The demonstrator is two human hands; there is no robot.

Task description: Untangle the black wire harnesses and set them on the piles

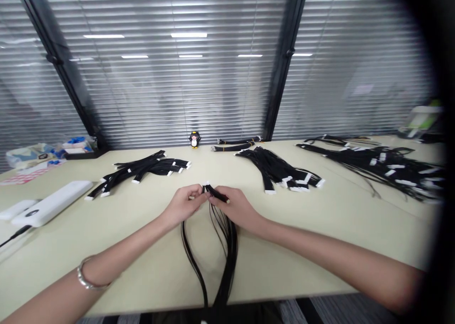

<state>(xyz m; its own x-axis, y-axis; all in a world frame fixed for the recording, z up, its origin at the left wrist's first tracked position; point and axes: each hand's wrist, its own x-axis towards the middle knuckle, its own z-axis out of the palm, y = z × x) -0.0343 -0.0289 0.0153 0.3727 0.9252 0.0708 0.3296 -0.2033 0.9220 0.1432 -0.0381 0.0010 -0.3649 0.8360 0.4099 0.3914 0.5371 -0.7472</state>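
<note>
Both hands meet over the middle of the table, each closed on the ends of black cables. My left hand (185, 202) pinches a cable end between thumb and fingers. Beside it, my right hand (237, 206) grips more of the black cables (229, 257) with the thumb across them. Small white tips show between the fingers. From the hands the cables hang in loops toward the table's front edge, a thinner strand on the left and a thicker bundle on the right. Fingers hide most of the gripped ends.
Piles of black cables with white connectors lie at the left (149, 166), right of centre (277, 170) and far right (384, 165). A penguin figurine (194, 140) stands at the back near tied cable bundles (232, 147). A white power bank (53, 204) with a cord lies left.
</note>
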